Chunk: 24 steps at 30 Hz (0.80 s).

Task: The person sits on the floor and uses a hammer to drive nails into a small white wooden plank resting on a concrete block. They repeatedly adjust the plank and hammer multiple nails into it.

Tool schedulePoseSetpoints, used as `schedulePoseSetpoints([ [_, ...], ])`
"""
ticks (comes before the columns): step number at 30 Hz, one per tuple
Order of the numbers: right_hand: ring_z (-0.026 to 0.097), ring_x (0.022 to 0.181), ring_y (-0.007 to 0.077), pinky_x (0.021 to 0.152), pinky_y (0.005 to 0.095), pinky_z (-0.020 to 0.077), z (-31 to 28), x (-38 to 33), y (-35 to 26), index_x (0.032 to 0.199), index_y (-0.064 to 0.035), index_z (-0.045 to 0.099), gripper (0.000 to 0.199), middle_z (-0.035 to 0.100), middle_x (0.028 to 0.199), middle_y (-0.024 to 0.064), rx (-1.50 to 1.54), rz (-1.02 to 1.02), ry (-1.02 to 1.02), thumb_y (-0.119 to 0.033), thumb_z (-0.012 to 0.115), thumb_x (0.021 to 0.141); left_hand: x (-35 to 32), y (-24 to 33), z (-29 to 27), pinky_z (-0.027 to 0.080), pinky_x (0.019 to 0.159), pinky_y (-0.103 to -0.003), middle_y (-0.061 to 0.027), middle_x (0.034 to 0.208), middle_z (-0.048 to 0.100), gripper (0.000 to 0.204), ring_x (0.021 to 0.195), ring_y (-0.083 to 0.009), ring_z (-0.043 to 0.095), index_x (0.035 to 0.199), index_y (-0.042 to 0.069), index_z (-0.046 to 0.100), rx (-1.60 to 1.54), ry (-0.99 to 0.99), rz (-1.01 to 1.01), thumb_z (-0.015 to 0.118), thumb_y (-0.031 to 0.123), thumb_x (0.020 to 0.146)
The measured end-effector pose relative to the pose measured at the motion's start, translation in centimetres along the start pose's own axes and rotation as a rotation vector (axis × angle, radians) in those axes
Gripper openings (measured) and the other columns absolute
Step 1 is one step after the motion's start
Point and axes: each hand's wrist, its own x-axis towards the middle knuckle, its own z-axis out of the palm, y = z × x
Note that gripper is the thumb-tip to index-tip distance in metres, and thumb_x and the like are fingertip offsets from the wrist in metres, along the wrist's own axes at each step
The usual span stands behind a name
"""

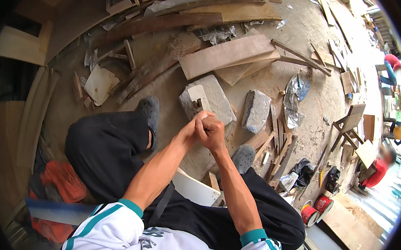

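My left hand [194,123] and my right hand [212,132] are closed together in front of me, fingers curled and overlapping. A small dark piece [197,106] sticks out just past the fingers; its kind and the rest of it are hidden by my hands. It meets a pale flat slab [199,95] that lies on a rough grey concrete block [218,97] on the ground. The block sits between and ahead of my two feet in grey clogs [148,114].
A second grey block [256,111] stands to the right, beside crumpled silver foil [296,97]. Boards [226,57] lie beyond. Wood scraps [283,151] and red cans [323,204] are at right. A saw blade [59,210] lies at lower left. Another person in red [377,172] is far right.
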Motion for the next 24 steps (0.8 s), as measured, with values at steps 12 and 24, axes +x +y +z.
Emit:
schedulePoseSetpoints([
  [12, 0.044, 0.047, 0.0277, 0.051, 0.0361, 0.0374, 0.7, -0.4, -1.0, 0.056, 0.0008, 0.047, 0.025, 0.045, 0.053, 0.0118, 0.038, -0.069, -0.021, 0.005, 0.057, 0.078, -5.0, 1.7, 3.0, 0.041, 0.091, -0.029, -0.0012, 0.107, 0.050, 0.052, 0.104, -0.0126, 0.049, 0.124, 0.014, 0.044, 0.068, -0.002, 0.164, 0.047, 0.055, 0.094],
  [24, 0.036, 0.049, 0.0087, 0.046, 0.0312, 0.0307, -0.4, 0.7, 0.1, 0.061, 0.0025, 0.046, 0.034, 0.041, 0.051, 0.0045, 0.176, 0.276, -0.018, -0.014, 0.062, 0.086, -0.2, 3.1, 3.3, 0.041, 0.087, -0.030, 0.0000, 0.103, 0.057, 0.047, 0.096, -0.0125, 0.054, 0.106, 0.011, 0.053, 0.071, 0.222, -0.187, 0.046, 0.055, 0.093],
])
